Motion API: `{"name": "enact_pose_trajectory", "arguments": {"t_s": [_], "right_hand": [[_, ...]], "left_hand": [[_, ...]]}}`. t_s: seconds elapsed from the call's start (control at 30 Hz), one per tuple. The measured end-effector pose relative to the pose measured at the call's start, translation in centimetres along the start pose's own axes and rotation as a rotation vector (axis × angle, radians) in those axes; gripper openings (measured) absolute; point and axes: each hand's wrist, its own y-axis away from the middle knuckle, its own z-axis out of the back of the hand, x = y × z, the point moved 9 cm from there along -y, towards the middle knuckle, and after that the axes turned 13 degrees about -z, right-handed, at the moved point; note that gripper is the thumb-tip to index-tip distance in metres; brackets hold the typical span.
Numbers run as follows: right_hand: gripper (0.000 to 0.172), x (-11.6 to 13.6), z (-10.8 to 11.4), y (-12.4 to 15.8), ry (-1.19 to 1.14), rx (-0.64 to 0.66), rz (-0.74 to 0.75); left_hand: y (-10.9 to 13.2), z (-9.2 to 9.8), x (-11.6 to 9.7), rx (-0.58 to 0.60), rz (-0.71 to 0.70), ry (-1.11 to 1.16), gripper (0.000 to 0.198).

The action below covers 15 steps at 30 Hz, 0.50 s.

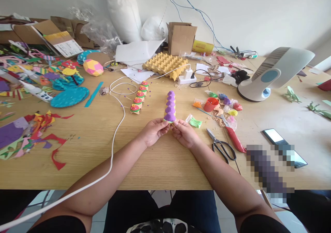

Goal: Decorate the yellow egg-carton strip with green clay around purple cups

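My left hand (153, 131) and my right hand (184, 133) meet at the middle of the wooden table (160, 160), both pinching the near end of a row of purple-capped egg-carton cups (170, 106) trimmed in yellow and green. The purple row points away from me. To its left lies a second row of cups (139, 98) topped in red, yellow and green. A lump of green clay in a clear bag (195, 122) sits just right of my right hand.
Black scissors (221, 146) and a red-handled cutter (234, 137) lie to the right, with an orange cup (211, 104) and bagged clay lumps. A phone (284, 147), a white fan (271, 75), an egg tray (165, 64), a cardboard box (180, 38), a white cable (115, 147) and paper scraps (33, 129) surround them.
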Motion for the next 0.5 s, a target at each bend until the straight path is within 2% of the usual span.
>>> {"name": "enact_pose_trajectory", "arguments": {"t_s": [0.27, 0.5], "right_hand": [[0.035, 0.21, -0.17, 0.35, 0.047, -0.095, 0.057], [0.035, 0.2, 0.01, 0.35, 0.022, -0.103, 0.062]], "left_hand": [[0.04, 0.24, 0.06, -0.03, -0.059, -0.087, 0.022], [0.1, 0.06, 0.22, -0.025, -0.017, -0.03, 0.023]]}}
